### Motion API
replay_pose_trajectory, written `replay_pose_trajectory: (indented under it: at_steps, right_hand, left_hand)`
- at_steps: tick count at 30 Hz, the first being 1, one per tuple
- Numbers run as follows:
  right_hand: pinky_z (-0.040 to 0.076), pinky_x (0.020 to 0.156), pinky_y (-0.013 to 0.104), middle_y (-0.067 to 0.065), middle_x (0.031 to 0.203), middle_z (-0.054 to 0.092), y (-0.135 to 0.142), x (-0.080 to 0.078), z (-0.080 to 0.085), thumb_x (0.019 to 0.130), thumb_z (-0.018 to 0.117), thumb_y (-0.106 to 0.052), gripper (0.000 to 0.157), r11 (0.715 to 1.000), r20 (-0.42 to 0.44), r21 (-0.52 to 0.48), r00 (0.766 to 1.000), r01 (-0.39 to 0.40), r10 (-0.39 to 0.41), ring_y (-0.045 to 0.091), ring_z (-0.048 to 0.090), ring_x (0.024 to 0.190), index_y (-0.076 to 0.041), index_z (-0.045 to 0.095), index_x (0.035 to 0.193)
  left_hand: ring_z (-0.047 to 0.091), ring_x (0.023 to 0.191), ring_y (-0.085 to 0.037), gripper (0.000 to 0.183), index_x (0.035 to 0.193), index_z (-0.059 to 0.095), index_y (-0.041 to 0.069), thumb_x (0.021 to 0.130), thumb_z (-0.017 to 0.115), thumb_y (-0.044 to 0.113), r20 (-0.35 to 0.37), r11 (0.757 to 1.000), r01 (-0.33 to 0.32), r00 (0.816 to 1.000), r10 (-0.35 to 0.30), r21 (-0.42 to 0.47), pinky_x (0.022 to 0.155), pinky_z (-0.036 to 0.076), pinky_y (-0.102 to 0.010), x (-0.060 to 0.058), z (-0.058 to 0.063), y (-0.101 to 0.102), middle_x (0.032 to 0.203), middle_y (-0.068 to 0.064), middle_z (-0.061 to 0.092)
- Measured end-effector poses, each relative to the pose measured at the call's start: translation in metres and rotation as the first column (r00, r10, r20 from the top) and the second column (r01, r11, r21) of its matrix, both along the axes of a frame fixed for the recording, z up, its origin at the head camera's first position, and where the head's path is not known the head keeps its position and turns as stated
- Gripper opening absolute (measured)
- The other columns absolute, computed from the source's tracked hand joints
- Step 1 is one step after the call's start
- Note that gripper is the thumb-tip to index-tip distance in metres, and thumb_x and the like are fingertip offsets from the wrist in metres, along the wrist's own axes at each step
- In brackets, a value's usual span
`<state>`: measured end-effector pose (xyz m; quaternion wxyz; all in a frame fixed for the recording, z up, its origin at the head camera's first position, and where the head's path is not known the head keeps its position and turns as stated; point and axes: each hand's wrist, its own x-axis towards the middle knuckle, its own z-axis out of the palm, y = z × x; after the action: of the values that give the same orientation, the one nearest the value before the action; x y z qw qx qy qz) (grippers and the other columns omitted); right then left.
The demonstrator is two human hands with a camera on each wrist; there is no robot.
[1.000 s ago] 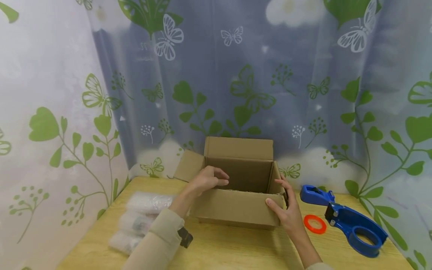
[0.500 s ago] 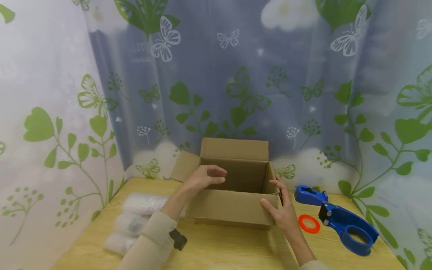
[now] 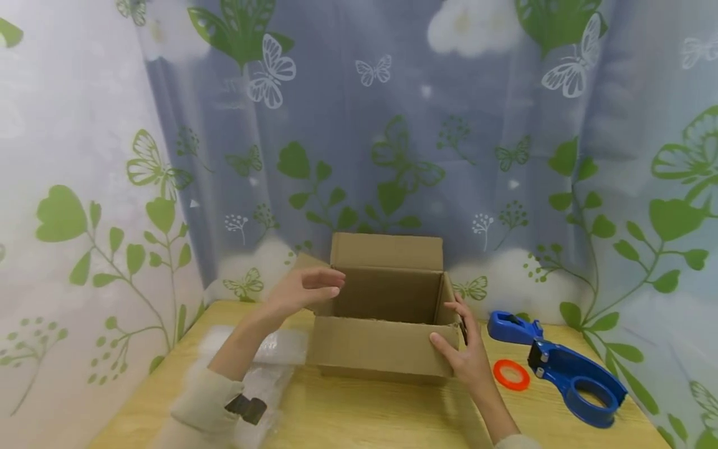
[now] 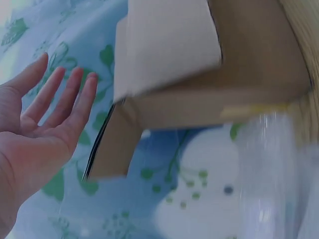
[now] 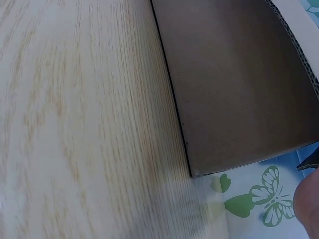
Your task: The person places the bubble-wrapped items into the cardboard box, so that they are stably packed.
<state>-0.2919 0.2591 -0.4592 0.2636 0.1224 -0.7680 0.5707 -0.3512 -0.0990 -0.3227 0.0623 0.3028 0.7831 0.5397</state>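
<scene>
A brown cardboard box [image 3: 381, 346] stands on the table with its top flaps spread and its inside bare. My right hand [image 3: 468, 355] grips the box's front right corner, thumb on the front flap and fingers at the right side. In the right wrist view only part of that hand's thumb [image 5: 308, 204] shows, at the right edge. My left hand [image 3: 300, 290] is raised beside the box's left side, overlapping the left flap in the head view. Its fingers [image 4: 65, 107] are loosely extended, and nothing is in the palm. Below that forearm lie bundles in clear bubble wrap [image 3: 280, 346], partly hidden by the sleeve.
Right of the box are a small blue tape dispenser [image 3: 513, 327], a red-orange tape ring [image 3: 497, 375] and a larger blue tape gun [image 3: 572, 368]. A patterned curtain [image 3: 336, 125] hangs right behind the wooden table [image 3: 348, 411].
My left hand has moved from over the box opening out to the left, its forearm now covering more of the wrapped bundles. My right hand stays on the box corner. The view shifts slightly.
</scene>
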Motion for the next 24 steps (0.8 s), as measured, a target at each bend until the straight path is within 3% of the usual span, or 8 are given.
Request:
replay_pose_trajectory:
  at_steps: [6, 16, 24]
  right_hand:
    - [0.006, 0.116, 0.08, -0.008, 0.171, 0.021, 0.001, -0.001, -0.003, 0.095, 0.076, -0.011, 0.06, 1.0, 0.002, -0.002, 1.0, 0.0, 0.0, 0.032, 0.008, 0.159, -0.011, 0.048, 0.148]
    - [0.006, 0.116, 0.08, -0.004, 0.171, 0.021, 0.0, 0.001, -0.002, 0.095, 0.075, -0.009, 0.058, 1.0, -0.016, -0.014, 1.0, -0.011, 0.011, 0.034, 0.008, 0.159, -0.014, 0.049, 0.146]
    - [0.007, 0.118, 0.078, -0.004, 0.171, 0.021, -0.001, -0.001, -0.002, 0.095, 0.074, -0.007, 0.058, 1.0, -0.037, -0.022, 0.999, -0.02, 0.02, 0.034, 0.009, 0.159, -0.009, 0.048, 0.146]
  left_hand:
    - [0.062, 0.129, -0.027, 0.048, 0.14, 0.063, 0.005, 0.099, 0.073, 0.026, 0.004, 0.999, -0.034, 0.999, 0.034, 0.024, 0.115, 0.041, -0.056, 0.005, 0.002, -0.042, 0.138, -0.015, 0.066]
    - [0.064, 0.126, -0.026, 0.048, 0.141, 0.062, 0.007, 0.101, 0.07, 0.032, -0.02, 0.99, -0.104, 0.995, 0.102, -0.094, 0.112, 0.043, -0.058, 0.018, -0.006, -0.099, 0.133, -0.011, 0.07]
    - [0.066, 0.122, -0.022, 0.044, 0.139, 0.063, 0.006, 0.102, 0.07, 0.028, -0.054, 0.982, -0.129, 0.991, 0.123, -0.135, 0.101, 0.053, -0.032, 0.012, -0.019, -0.132, 0.134, -0.013, 0.069]
